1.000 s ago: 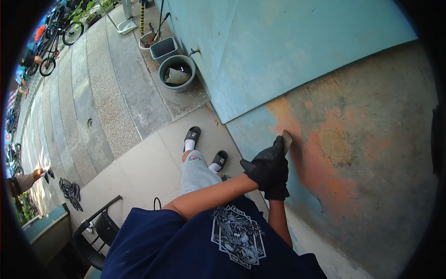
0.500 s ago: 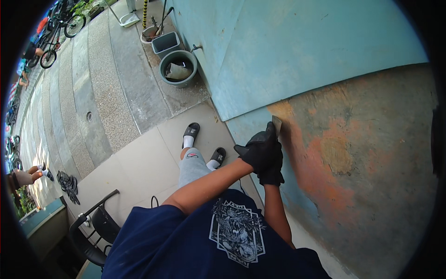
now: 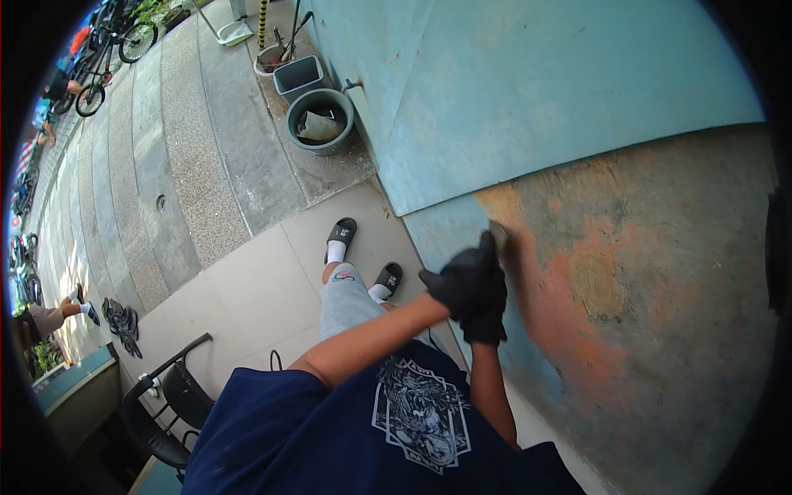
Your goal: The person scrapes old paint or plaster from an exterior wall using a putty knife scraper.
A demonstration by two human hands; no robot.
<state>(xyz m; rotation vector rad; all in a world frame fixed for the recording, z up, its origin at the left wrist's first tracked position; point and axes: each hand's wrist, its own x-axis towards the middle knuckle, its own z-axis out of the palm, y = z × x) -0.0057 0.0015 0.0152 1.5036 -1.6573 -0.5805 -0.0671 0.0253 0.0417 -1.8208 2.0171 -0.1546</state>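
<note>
A scraper, its flat metal blade against the wall, sticks out beyond my gloved fingers; its handle is hidden in my grip. My left hand, in a black glove, is closed over the tool from the near left. Under and behind it, my right hand, gloved alike, is closed too and partly covered by the left. The blade meets the edge where light blue paint gives way to a worn patch of grey, orange and pink on the wall.
A blue panel with a lower edge juts above the worn patch. Round and square buckets stand by the wall ahead. A black chair is on my left, near slippers. Another person's legs and bicycles are farther left.
Both hands and the scraper have shifted slightly down and toward me along the wall. The blade now shows at a narrower angle. The view has tilted a little.
</note>
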